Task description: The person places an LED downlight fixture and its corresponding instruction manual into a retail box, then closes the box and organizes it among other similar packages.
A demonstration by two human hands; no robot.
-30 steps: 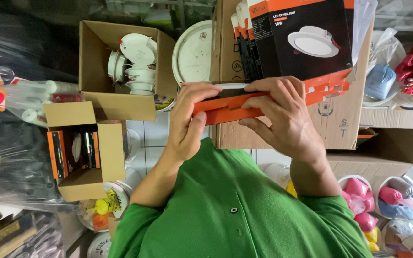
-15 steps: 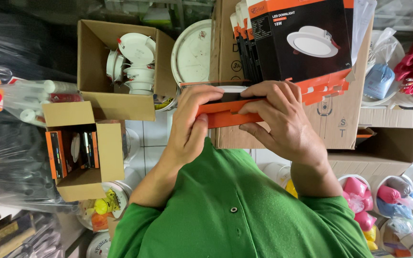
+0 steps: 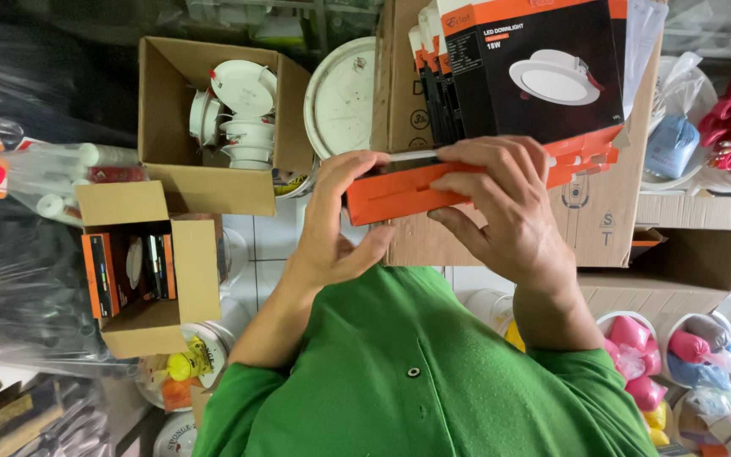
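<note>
I hold a flat orange and black box [image 3: 399, 190] in front of my green shirt, edge-on to the camera. My left hand [image 3: 332, 224] grips its left end, fingers curled over the top and thumb below. My right hand [image 3: 505, 211] wraps over its middle and right part, fingers pressing the orange side. A thin white edge shows along the box's top. Just behind it stands a row of similar black and orange boxes [image 3: 535, 68] picturing a round white lamp, packed in a large brown carton [image 3: 602, 211].
An open carton [image 3: 213, 182] at the upper left holds several round white lamp fittings [image 3: 239, 110]. A smaller open carton [image 3: 179, 271] at the left holds a few boxes. A round white disc [image 3: 344, 97] leans behind. Tubs with pink and blue bagged items [image 3: 678, 355] stand at the right.
The orange box has tilted slightly and my left hand's fingers have shifted along its left end. My right hand keeps its hold.
</note>
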